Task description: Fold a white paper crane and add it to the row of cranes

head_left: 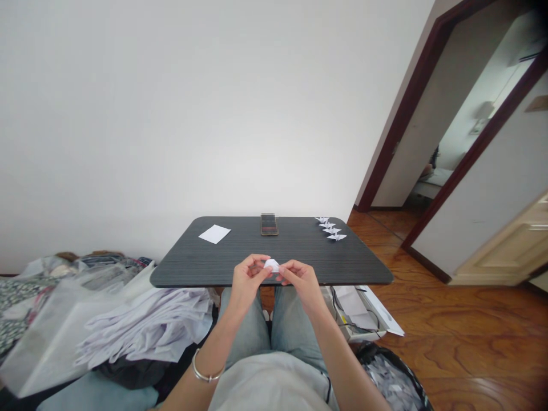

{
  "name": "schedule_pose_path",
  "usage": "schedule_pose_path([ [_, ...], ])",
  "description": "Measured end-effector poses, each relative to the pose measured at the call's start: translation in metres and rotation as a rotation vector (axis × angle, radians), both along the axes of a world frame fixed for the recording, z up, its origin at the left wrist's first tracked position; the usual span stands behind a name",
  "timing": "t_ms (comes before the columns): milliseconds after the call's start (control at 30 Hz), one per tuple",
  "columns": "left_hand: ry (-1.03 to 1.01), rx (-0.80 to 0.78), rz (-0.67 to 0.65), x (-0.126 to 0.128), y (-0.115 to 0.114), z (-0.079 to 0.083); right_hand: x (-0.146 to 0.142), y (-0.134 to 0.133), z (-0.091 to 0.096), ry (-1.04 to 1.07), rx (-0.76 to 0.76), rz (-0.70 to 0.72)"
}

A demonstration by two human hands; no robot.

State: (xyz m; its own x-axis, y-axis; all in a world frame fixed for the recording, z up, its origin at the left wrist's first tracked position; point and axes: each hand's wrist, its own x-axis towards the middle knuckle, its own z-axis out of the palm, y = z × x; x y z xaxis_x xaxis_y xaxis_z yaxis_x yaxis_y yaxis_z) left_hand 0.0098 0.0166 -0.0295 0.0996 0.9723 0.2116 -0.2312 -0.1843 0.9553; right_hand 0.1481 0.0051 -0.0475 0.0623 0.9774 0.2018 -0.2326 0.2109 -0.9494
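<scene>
Pinching folded paper (271,264) between fingers (289,274).

Pale top (272,382), faded blue jeans (245,331), bare forearms (331,339).
Slim silver bangle (208,378) on the forearm, well back from left hand (248,273).

Folded paper (271,264) between left hand (248,274) and right hand (302,275), 4 cranes (331,230) beyond

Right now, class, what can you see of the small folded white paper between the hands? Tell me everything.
The folded white paper is small and angular, with straight edges. The left hand pinches one side and the right hand the other, partly covering it. It shows against the dark table, close to the near edge. Its individual folds are too small to make out.
</scene>
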Motion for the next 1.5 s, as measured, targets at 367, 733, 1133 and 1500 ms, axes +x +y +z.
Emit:
schedule_pose_path([
  [367, -0.029, -0.028, -0.02, 0.0024, 0.0, 0.0018, -0.0017, 0.0011, -0.0007, -0.027, 0.023, -0.016],
  [733, -0.026, -0.001, -0.005, 0.0004, 0.0035, -0.0008, -0.0021, -0.001, 0.001, -0.052, 0.055, 0.042],
  [1133, -0.05, -0.007, -0.033, 0.0024, 0.0004, 0.0008, -0.0032, 0.0027, 0.0006, -0.021, 0.031, -0.031],
  [1500, 0.013, 0.023, 0.026, -0.0026, 0.0043, -0.0033, -0.0035, 0.0032, -0.0019, 0.113, 0.103, -0.022],
])
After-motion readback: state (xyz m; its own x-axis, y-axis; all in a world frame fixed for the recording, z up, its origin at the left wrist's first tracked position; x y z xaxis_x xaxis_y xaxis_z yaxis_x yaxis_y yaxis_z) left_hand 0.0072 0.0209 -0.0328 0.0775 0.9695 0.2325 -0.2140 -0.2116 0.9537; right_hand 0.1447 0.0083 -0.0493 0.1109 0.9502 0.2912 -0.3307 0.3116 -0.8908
